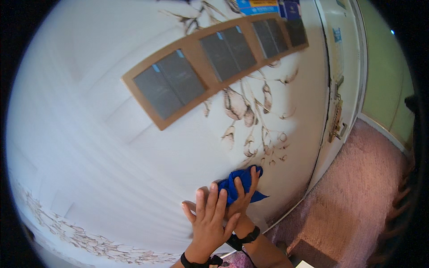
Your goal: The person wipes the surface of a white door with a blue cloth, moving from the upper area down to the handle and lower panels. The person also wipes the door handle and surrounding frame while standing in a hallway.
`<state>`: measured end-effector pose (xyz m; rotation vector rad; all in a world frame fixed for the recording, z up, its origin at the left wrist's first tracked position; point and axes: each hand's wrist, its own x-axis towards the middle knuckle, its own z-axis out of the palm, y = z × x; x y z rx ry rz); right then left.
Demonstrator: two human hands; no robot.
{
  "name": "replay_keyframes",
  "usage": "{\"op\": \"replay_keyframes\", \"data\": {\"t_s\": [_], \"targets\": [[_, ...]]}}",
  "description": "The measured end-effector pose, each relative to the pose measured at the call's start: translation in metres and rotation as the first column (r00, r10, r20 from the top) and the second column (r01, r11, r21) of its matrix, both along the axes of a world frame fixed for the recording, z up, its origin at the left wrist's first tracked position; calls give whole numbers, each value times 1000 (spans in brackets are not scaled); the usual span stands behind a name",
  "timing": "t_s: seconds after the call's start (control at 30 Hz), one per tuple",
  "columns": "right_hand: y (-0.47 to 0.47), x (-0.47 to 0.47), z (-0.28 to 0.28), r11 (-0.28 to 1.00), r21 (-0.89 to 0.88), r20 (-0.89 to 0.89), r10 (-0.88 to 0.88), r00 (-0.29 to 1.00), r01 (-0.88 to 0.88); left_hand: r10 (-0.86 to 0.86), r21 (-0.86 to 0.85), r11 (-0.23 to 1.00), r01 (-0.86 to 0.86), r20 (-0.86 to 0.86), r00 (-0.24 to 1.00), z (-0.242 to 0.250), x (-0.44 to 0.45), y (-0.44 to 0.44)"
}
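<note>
A blue cloth [239, 182], crumpled into folds, lies against a white wall [161, 187]. My right hand [244, 197] presses it there, with the fingers spread over its right side. Close by on the left, my left hand [209, 214] rests on the wall with its fingers apart and its back towards me. Its index finger meets the cloth's left edge, and its thumb overlaps the right hand's wrist area. Both wrists wear black bands. Just above the cloth, brown flowers and stems [251, 120] decorate the wall.
Higher up hangs a brown board [197, 60] with several dark panels. Blue printed material [258, 6] is above it. To the right stand a white door [345, 60] with a metal lock and handle [336, 129], and purplish carpet [342, 187]. More brown patterning [87, 239] runs along the lower left.
</note>
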<state>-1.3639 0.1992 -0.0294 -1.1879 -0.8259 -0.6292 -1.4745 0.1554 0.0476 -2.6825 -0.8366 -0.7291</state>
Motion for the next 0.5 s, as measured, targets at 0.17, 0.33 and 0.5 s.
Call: {"op": "replay_keyframes", "data": {"t_s": [0.17, 0.33, 0.5], "targets": [[-1, -2, 50, 998, 59, 110, 26, 994, -32, 50, 9, 999, -52, 138, 989, 28, -11, 3], [-3, -4, 97, 996, 48, 181, 61, 982, -71, 49, 65, 996, -67, 239, 970, 51, -21, 8], [-8, 5, 141, 997, 8, 259, 74, 963, -79, 60, 88, 992, -85, 256, 965, 63, -34, 11]]}}
